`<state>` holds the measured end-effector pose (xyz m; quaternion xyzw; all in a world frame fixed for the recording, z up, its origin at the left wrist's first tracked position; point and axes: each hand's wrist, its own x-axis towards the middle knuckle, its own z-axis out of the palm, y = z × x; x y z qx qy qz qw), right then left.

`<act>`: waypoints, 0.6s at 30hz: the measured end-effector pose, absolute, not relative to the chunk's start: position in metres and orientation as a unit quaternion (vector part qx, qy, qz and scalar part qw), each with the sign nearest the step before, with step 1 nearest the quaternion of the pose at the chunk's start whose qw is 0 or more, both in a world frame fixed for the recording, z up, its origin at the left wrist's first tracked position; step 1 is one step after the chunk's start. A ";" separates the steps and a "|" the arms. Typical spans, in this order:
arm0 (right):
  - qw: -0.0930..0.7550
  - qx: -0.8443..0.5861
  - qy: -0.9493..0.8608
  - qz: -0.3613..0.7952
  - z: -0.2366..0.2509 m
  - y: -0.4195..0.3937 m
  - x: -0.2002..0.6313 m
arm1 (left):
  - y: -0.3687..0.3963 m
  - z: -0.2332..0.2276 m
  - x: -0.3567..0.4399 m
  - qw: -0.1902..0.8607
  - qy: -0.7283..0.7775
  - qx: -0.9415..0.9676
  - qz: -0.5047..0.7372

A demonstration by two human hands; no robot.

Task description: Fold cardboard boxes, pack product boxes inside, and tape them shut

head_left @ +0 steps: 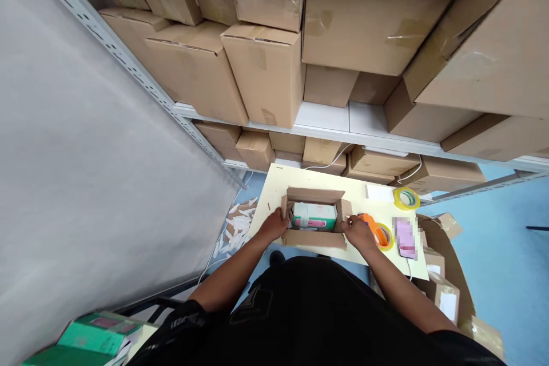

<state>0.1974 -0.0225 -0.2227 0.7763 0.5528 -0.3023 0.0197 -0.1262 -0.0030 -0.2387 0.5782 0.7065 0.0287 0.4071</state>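
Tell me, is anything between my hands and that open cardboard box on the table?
Nothing visible. The left hand rests on the left end of the open cardboard box and the right hand on its right end. The orange tape dispenser lies beyond the right hand.

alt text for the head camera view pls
Seen from above, a person's left hand and right hand grip the side flaps of an open cardboard box holding a green-and-white packet. It sits on a pale table beside an orange tape dispenser, under shelves of cartons.
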 end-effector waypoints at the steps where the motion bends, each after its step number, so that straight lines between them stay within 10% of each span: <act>1: 0.018 0.766 0.546 -0.340 -0.229 -0.022 0.198 | -0.006 -0.243 -0.127 0.437 0.693 0.573 0.027; 18: 0.004 0.713 0.638 -0.291 -0.207 0.006 0.187 | -0.062 -0.215 -0.130 0.424 0.709 0.531 0.188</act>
